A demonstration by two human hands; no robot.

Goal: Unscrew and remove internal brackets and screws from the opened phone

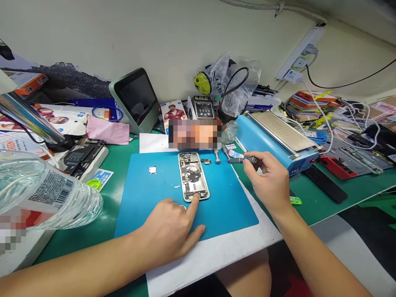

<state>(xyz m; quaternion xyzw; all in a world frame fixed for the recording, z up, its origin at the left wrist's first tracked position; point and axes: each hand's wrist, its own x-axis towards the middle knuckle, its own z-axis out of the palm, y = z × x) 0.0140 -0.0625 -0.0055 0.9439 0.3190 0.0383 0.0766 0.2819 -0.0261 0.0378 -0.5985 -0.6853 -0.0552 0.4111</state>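
An opened smartphone [194, 174], its inner parts bare, lies face up on the blue work mat [139, 206]. The index fingertip of my left hand [168, 227] touches its lower end; the thumb is apart and the other fingers are bent. My right hand [270, 177] grips a dark-handled screwdriver [237, 160] between thumb and fingers, its thin shaft pointing left, clear of the phone. A small metal part [152, 169] rests left of the phone, a small dark module [206, 161] right of its top, and a tiny white piece [177, 187] near its left edge.
At left stands a large clear bottle [83, 202]. Behind are a tablet-like display [136, 99], a device with a screen [203, 108] and a glass jar [229, 132]. On the right sits a blue machine [262, 142] with a metal plate, beside a black phone [324, 184] and tangled cables.
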